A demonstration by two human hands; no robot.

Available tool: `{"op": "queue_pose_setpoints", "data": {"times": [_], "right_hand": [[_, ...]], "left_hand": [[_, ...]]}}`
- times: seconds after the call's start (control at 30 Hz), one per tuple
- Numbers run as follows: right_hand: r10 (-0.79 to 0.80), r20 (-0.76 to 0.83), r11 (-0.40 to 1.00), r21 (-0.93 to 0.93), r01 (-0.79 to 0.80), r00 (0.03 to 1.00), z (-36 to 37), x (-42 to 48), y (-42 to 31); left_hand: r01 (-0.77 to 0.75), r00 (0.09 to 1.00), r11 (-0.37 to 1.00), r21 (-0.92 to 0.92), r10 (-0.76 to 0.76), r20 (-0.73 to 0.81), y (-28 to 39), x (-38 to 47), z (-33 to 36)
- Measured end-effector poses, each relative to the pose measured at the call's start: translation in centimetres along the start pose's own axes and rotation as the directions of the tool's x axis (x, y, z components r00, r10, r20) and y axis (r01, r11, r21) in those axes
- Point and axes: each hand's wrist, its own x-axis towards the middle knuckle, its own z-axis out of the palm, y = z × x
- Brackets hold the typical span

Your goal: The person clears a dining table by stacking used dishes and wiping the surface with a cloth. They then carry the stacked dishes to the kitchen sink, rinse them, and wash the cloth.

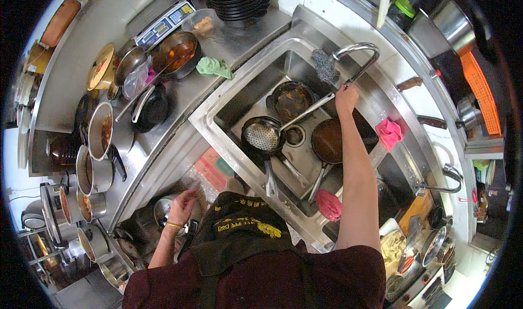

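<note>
My right hand (347, 99) is closed around the base of the chrome faucet (369, 49) behind the sink; the exact part gripped is partly hidden. A steel-wool scourer (325, 67) sits by the spout. In the stainless-steel sink basin (253, 100) lie a stained round pan (293, 100) and a brown-coated frying pan (327, 139), partly covered by my forearm. A perforated skimmer (263, 134) rests over a dark pan, its long handle reaching toward my right wrist. My left hand (182, 207) hangs beside my apron, holding nothing, with its fingers loosely bent.
Pink cloths lie on the sink's back ledge (389, 134) and front rim (328, 205). On the left counter (222, 41) are a green cloth (214, 67), a sauce-stained pan (176, 56), a black frying pan (151, 109) and several saucepans. Black stacked dishes (237, 0) stand behind. Knives hang along the right wall.
</note>
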Motion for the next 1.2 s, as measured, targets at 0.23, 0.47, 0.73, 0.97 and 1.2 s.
{"op": "queue_pose_setpoints", "data": {"times": [0.23,0.47,0.73,0.97,1.2], "right_hand": [[-0.021,0.062,0.961,-0.273,0.037,0.998,0.8,0.4,-2.1],[0.074,-0.038,0.992,-0.1,-0.077,0.997,-1.3,-1.5,-7.3],[0.315,0.377,-0.507,0.843,-0.181,0.871,1.5,-4.2,-13.9],[0.287,0.412,-0.709,0.699,-0.097,0.865,3.8,-5.2,-14.0],[-0.029,0.099,0.121,0.988,-0.095,0.995,6.5,-5.1,-11.7]], "left_hand": [[-0.25,0.962,0.963,0.098,0.237,0.133,3.8,9.6,-0.2],[0.062,0.895,0.744,-0.665,0.254,0.367,13.8,25.9,2.4],[-0.26,0.866,0.814,-0.52,0.434,0.248,31.9,40.6,13.5],[0.698,0.467,0.2,-0.687,0.601,0.649,28.1,45.8,17.8],[0.544,0.748,0.32,-0.776,0.234,0.621,28.2,44.6,18.2]]}}
